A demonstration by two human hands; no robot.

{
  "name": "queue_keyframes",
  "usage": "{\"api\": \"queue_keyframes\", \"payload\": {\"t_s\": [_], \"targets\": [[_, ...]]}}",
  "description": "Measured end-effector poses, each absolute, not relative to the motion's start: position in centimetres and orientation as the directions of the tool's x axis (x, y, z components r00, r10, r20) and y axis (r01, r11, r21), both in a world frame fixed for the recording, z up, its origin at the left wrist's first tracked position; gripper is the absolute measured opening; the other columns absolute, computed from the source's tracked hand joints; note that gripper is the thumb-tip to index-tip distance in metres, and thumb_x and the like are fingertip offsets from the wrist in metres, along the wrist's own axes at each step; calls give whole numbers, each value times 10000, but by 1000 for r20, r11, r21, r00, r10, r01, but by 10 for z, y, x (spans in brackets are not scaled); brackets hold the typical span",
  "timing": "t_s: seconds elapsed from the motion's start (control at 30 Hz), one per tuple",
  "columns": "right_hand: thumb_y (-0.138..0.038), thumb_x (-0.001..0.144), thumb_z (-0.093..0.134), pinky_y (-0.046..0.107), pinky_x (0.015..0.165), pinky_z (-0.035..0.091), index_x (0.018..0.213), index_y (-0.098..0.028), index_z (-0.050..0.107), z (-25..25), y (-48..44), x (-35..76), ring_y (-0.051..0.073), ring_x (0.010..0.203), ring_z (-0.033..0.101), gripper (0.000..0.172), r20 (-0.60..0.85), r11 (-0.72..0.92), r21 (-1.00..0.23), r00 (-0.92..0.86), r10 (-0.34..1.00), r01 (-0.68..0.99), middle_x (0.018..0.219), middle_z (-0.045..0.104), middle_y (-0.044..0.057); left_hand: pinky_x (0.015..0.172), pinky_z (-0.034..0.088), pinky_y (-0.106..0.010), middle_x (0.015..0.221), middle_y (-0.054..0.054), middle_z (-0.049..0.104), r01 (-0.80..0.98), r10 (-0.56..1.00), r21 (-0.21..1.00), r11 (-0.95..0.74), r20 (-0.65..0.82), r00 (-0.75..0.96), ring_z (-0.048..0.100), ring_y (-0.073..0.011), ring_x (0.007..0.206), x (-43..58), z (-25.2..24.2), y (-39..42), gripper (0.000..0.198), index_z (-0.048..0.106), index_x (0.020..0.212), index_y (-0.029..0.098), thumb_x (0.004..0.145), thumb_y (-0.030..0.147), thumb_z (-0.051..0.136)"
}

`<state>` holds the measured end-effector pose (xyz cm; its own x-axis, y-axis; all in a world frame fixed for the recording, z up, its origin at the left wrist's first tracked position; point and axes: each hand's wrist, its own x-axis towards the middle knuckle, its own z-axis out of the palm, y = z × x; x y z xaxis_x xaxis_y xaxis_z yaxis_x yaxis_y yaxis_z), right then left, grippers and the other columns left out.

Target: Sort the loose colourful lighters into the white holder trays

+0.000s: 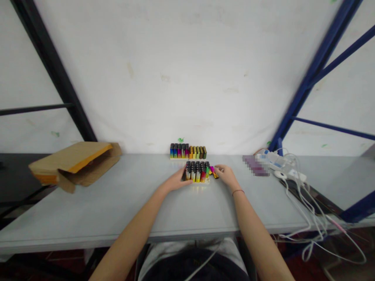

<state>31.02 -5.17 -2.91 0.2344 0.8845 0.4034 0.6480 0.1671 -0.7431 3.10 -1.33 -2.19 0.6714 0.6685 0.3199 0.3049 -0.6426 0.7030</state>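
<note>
A white tray (207, 181) stands on the table in front of me, packed with several upright lighters (198, 172) with black tops and bright coloured bodies. My left hand (175, 180) is closed around the tray's left end, thumb along the front. Just off the right end, my right hand (225, 174) pinches a shiny lighter (215, 174) in purple and gold, tilted beside the tray. Whether it is one lighter or two, I cannot tell. Behind, near the wall, sit more rows: blue-to-purple lighters (179, 151) on the left and yellow-to-olive lighters (198, 152) on the right.
An opened cardboard box (79, 160) lies on the left of the grey table (187, 214). To the right are a blurred-out purple rectangle (256, 166), a white power strip (287, 166) and tangled white cables (310, 210). A blue metal post (310, 78) and black post (58, 74) flank the wall.
</note>
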Motion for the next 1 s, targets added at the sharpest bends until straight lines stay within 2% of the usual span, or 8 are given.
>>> {"api": "queue_keyframes", "payload": {"t_s": [0.13, 0.27, 0.4, 0.57, 0.67, 0.8, 0.9, 1.0], "targets": [[-243, 744, 619, 277, 659, 408, 841, -192, 722, -38, -50, 309, 182, 667, 579, 150, 359, 82, -639, 203, 911, 765, 741, 697, 67, 1161, 206, -485, 1507, -146, 357, 293, 665, 708, -643, 327, 671, 326, -351, 1374, 31, -21, -14, 918, 284, 1482, 115, 774, 540, 684], [-170, 741, 609, 264, 627, 381, 723, -166, 669, -39, -47, 313, 183, 672, 575, 63, 316, -7, -525, 203, 927, 851, 737, 682, 103, 1158, 204, -498, 1499, -139, 372, 285, 667, 716, -637, 326, 670, 320, -347, 1378, 31, -21, -14, 932, 274, 1490, 131, 767, 543, 694], [-137, 785, 528, 264, 631, 370, 720, -166, 624, -36, -48, 315, 188, 705, 576, 120, 303, -27, -415, 166, 938, 909, 770, 671, 126, 1161, 200, -487, 1521, -151, 329, 294, 669, 716, -634, 316, 672, 314, -350, 1381, 31, -20, -14, 918, 277, 1484, 117, 775, 531, 687], [-265, 882, 398, 267, 598, 350, 980, -174, 565, -29, -53, 311, 198, 670, 553, 213, 342, -67, -646, 366, 866, 761, 705, 615, 55, 1161, 203, -490, 1525, -145, 325, 297, 667, 710, -638, 316, 675, 317, -354, 1378, 31, -21, -13, 910, 267, 1487, 117, 786, 526, 680], [-418, 894, 393, 264, 609, 359, 883, -210, 556, -26, -54, 309, 193, 673, 537, 265, 385, 53, -760, 383, 840, 647, 667, 574, 11, 1162, 200, -493, 1523, -139, 331, 289, 661, 709, -643, 323, 677, 317, -351, 1378, 31, -23, -12, 907, 264, 1489, 124, 788, 516, 685], [-487, 861, 451, 269, 619, 369, 702, -220, 493, -25, -53, 304, 166, 616, 505, 314, 445, 203, -776, 290, 848, 597, 619, 547, -5, 1163, 203, -488, 1515, -135, 346, 291, 665, 710, -642, 327, 671, 322, -341, 1378, 31, -24, -12, 899, 263, 1488, 132, 786, 497, 689], [-491, 872, 445, 265, 630, 394, 747, -221, 480, -25, -53, 298, 148, 601, 516, 299, 437, 278, -827, 247, 865, 490, 608, 549, -20, 1165, 197, -479, 1521, -138, 335, 285, 660, 706, -648, 334, 673, 312, -341, 1384, 32, -23, -12, 894, 272, 1480, 123, 786, 513, 679], [-567, 872, 435, 241, 521, 359, 801, -232, 457, -22, -54, 291, 119, 498, 438, 343, 399, 317, -896, 252, 882, 310, 546, 447, -65, 1166, 195, -473, 1528, -142, 319, 288, 656, 705, -648, 325, 681, 312, -342, 1384, 32, -23, -12, 908, 266, 1481, 110, 788, 537, 669]]}}
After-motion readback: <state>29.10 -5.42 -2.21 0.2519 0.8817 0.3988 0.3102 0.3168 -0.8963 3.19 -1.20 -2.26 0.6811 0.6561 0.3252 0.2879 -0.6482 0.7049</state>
